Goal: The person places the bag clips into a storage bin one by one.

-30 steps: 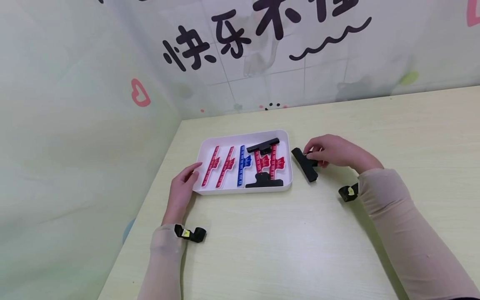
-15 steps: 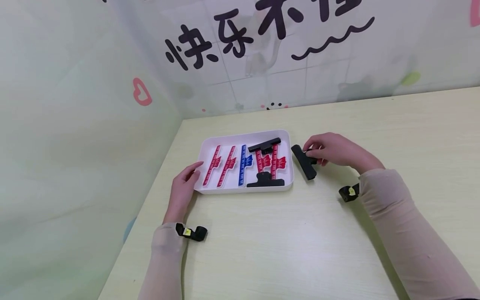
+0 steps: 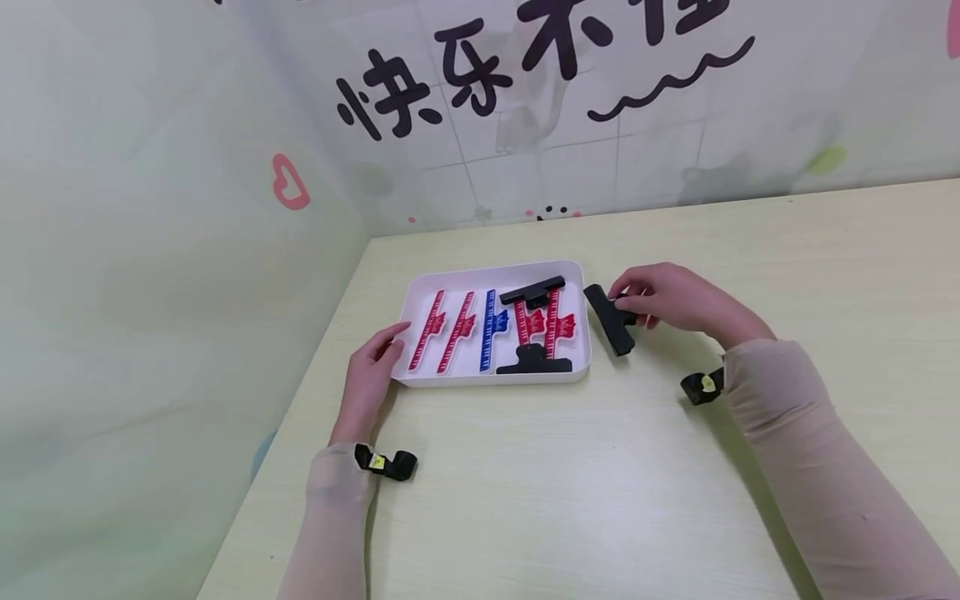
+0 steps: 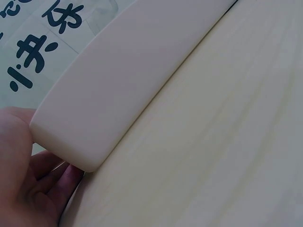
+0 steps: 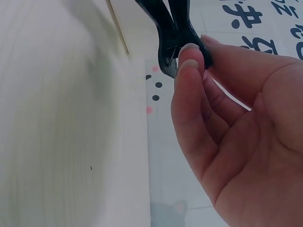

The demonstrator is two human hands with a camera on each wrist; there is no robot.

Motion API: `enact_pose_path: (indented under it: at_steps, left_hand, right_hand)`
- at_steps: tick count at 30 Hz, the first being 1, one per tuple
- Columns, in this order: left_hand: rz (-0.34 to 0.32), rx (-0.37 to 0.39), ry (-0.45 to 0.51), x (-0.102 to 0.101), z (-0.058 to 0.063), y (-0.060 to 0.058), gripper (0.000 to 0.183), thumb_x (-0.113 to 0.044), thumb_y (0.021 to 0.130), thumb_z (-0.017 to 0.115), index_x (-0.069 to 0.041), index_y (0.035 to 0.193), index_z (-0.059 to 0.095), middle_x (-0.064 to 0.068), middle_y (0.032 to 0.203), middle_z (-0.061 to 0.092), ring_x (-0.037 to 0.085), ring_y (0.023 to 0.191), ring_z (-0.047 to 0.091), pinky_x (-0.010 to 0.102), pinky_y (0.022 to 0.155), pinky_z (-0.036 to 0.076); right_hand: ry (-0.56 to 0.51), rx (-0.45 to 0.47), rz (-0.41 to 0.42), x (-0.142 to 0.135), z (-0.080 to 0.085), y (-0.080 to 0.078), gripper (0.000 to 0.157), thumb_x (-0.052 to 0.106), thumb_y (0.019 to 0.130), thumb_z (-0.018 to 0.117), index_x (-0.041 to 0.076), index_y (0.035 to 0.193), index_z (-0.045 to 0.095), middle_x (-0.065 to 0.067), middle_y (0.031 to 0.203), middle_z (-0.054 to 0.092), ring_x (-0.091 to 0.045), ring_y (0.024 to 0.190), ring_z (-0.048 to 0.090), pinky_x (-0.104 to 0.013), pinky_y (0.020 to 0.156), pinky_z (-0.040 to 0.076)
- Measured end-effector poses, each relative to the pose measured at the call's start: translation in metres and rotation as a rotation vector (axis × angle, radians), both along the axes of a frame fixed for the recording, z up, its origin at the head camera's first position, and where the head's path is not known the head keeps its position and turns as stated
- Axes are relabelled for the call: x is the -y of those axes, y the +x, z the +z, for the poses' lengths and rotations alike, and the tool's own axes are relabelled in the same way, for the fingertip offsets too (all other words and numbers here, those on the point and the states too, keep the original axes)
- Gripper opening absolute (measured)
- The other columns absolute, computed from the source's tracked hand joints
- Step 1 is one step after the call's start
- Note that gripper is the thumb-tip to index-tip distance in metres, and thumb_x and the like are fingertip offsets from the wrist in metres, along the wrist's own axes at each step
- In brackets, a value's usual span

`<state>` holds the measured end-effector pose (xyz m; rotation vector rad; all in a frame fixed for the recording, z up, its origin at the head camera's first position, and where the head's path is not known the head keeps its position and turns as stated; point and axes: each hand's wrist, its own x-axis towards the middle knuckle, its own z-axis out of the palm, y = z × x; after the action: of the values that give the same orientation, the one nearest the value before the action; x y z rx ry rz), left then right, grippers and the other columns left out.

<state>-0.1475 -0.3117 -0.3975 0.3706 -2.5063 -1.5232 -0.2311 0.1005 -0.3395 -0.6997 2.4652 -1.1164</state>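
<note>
My right hand (image 3: 663,302) pinches the handle of a black clip (image 3: 611,321) just right of the white tray (image 3: 491,381). In the right wrist view, the fingertips and thumb squeeze the clip's handle end (image 5: 176,40). At the tray's near left corner, my left hand (image 3: 370,364) grips the rim; the left wrist view shows the thumb and fingers around the tray's corner (image 4: 87,127). Inside lie red clips (image 3: 427,329) and a blue clip (image 3: 489,329) with ruler-like bars. Two black clips lie at the right end, one far (image 3: 534,292) and one near (image 3: 534,363), partly over two red ones.
The pale wooden table (image 3: 525,483) extends toward me and to the right of the tray. A printed curtain (image 3: 540,158) stands behind the table, and another pale sheet (image 3: 150,292) hangs along its left side.
The black clip in my right hand has tilted and shifted slightly toward the far side, staying right of the tray. My left hand stays on the tray, and the head view drifts slightly.
</note>
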Motion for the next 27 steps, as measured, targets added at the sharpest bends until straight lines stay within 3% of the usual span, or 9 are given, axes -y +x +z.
enact_pose_path:
  at_steps: [27]
  left_hand:
    - [0.01, 0.013, -0.004, 0.0, -0.001, -0.001, 0.026, -0.037, 0.089, 0.052, -0.036, 0.114, 0.059, -0.011, 0.126, 0.047, 0.01, 0.115, 0.04, 0.033, 0.097, 0.033]
  right_hand:
    - [-0.018, 0.015, 0.002, 0.012, -0.003, 0.001, 0.022, 0.019, 0.088, 0.056, 0.01, 0.108, 0.058, -0.007, 0.083, 0.061, -0.023, 0.069, 0.057, -0.036, 0.064, 0.051]
